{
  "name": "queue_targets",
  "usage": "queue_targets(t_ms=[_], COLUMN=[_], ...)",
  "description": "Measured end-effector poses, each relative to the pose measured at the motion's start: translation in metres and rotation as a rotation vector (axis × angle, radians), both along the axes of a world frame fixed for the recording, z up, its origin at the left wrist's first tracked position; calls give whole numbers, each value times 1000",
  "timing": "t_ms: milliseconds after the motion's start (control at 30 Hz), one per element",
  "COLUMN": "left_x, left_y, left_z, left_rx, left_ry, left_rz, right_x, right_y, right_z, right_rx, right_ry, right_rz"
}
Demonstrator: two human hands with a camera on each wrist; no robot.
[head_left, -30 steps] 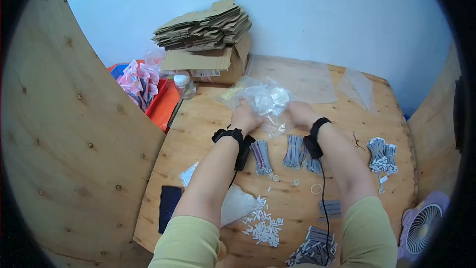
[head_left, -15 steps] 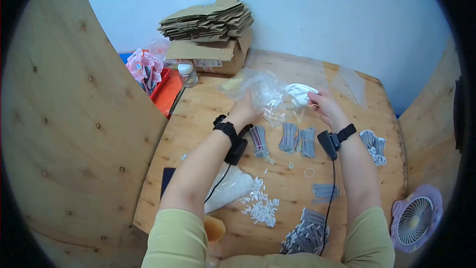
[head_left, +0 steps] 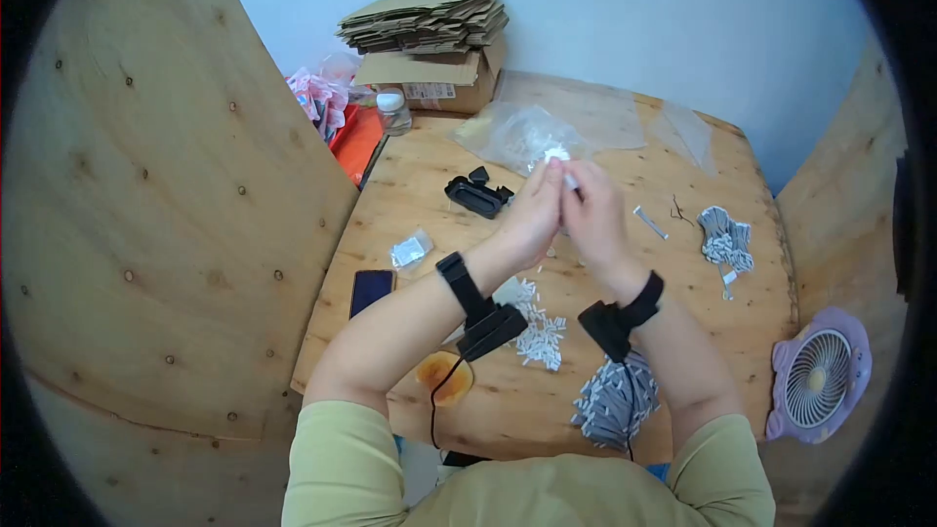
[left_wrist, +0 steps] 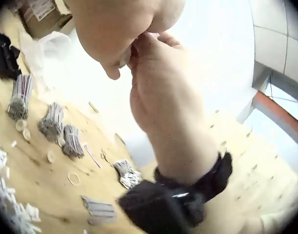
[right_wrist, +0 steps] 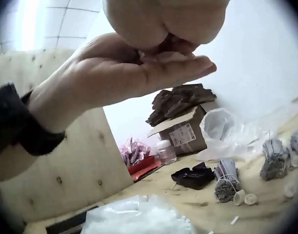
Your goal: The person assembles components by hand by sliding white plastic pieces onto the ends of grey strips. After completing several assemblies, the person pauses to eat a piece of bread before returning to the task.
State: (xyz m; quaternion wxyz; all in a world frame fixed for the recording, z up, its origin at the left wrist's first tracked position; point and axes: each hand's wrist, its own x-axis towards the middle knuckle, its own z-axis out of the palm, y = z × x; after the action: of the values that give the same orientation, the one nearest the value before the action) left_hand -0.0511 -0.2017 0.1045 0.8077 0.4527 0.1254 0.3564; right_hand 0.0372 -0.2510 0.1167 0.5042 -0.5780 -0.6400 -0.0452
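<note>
Above the middle of the table my two hands meet, with a small white bundle (head_left: 556, 153) between them. My right hand (head_left: 597, 220) pinches the bundle with curled fingers; most of it is hidden behind the hands. Palm up under it, my left hand (right_wrist: 124, 73) keeps its fingers straight against the white bundle (right_wrist: 171, 57) in the right wrist view. Behind the hands lies a crumpled clear plastic bag (head_left: 527, 132). Tied bundles of grey cables (left_wrist: 51, 122) show below the hands in the left wrist view, with small pale rubber rings (left_wrist: 50, 156) beside them.
Loose white tubes (head_left: 540, 332) and a pile of grey cables (head_left: 617, 405) lie near the body. A phone (head_left: 372, 291), small packet (head_left: 411, 249) and black tray (head_left: 476, 197) are left. At right are more cable bundles (head_left: 725, 239) and a fan (head_left: 820, 381). A cardboard box (head_left: 464, 88) stands behind.
My right hand has drawn the white bundle out of the plastic bag and brought it left. My left hand has let go of the bag and come to meet it. The black tray is now uncovered.
</note>
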Motion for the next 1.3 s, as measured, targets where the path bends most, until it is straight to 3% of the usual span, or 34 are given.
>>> queue_targets(t_ms=[33,67,133,233,367,467,500,600,633,733,833,900,967,1033,1133,1233,1267,1300], left_x=[-4,-17,-50,-80,-111,-124,-127,-124,-121,-115,-122,-135,-155,-161,-163,-174,-179,-171], left_y=[-6,-13,-15,-38,-54,-62,-59,-55,-53,-41,-14,9,37,39,36,47,44,25], left_z=[-3,-6,-11,-13,-13,2,5,18,16,11,4,-16,-51,-53,-49,-69,-75,-49], left_rx=[-8,-89,-255,-335,-395,-158,-196,19,93,271,565,903,1112,1214,758,1244,1168,1092], left_ry=[-30,-32,-43,139,80,152,208,343,414,495,875,1207,1311,1410,1342,1387,1421,1454], left_rz=[102,76,44,135,-73,-193,-221,-233,-210,-105,99,223,279,296,235,540,478,424], right_x=[-14,-30,-57,-68,-73,-71,-69,-58,-50,-26,13,51,88,114,133,140,140,140], right_y=[-5,-12,-19,-35,-45,-58,-60,-65,-68,-85,-117,-144,-173,-196,-216,-215,-213,-207], right_z=[-5,-12,-29,-30,-27,-8,-4,6,15,19,19,11,-1,-18,-42,-61,-66,-72], right_rx=[65,131,72,17,-114,-377,-527,-513,-625,-435,-419,-459,-521,-593,-698,-650,-652,-650], right_ry=[-104,-206,-33,-76,74,357,499,543,428,235,334,437,501,518,337,15,-87,-124], right_rz=[56,101,139,254,268,328,317,368,363,510,370,257,132,11,-111,-78,-53,1])
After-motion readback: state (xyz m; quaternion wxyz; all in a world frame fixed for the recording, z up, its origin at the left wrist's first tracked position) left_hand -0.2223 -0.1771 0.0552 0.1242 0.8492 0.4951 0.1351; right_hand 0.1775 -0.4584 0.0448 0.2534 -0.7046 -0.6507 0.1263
